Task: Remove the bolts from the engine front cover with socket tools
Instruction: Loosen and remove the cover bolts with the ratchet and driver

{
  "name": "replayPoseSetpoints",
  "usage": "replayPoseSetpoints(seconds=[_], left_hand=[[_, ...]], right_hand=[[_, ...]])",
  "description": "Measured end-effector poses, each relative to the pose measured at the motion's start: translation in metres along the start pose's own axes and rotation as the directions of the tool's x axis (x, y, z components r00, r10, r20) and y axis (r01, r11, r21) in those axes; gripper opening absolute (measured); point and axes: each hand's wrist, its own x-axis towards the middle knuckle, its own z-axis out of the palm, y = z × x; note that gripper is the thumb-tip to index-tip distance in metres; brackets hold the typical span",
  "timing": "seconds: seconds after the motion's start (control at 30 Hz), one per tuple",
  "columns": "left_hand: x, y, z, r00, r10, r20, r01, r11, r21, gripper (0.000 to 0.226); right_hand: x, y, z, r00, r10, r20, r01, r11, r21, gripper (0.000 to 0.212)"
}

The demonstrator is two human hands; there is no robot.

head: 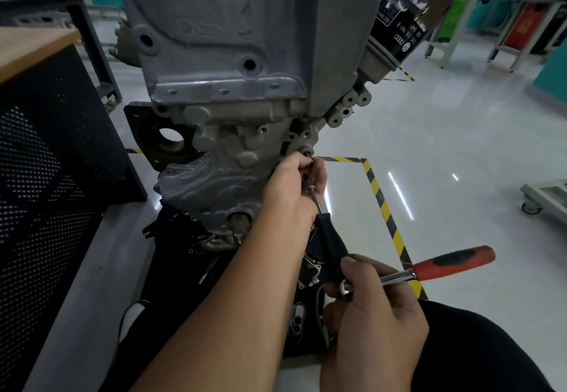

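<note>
Head view — grey cast engine front cover; black-handled driver at edge.

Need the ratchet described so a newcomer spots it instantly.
Start at the big grey engine block in the middle of the view and follow it down to the two hands below it. The right hand, nearest the camera, holds the ratchet, joined to a black-handled extension that runs up to the left hand. Its chrome shaft ends in a red and black grip pointing right over the white floor, the only red-handled tool here.
</note>
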Motion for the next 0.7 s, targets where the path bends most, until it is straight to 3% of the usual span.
replayPoseSetpoints(seconds=[0.2, 0.47, 0.57, 0.7], left_hand=[[-0.006, -0.007, -0.012, 0.998, 0.036, -0.047, -0.034, 0.999, 0.038, 0.011], [-0.014, 0.001, -0.012, 0.996, 0.070, -0.059, -0.072, 0.997, -0.028, 0.010], [-0.013, 0.003, -0.011, 0.995, 0.083, -0.062, -0.086, 0.995, -0.049, 0.011], [-0.012, 0.001, -0.011, 0.991, 0.109, -0.074, -0.110, 0.994, -0.014, 0.008]], right_hand=[[-0.004, 0.006, -0.003, 0.992, -0.123, -0.031, 0.122, 0.992, -0.032, 0.031], [-0.014, 0.006, 0.001, 0.970, -0.242, 0.017, 0.243, 0.969, -0.045, 0.009], [-0.014, 0.006, 0.000, 0.973, -0.231, 0.029, 0.231, 0.973, -0.023, 0.028], [-0.013, 0.004, -0.002, 0.970, -0.234, 0.058, 0.237, 0.971, -0.039, 0.031]])
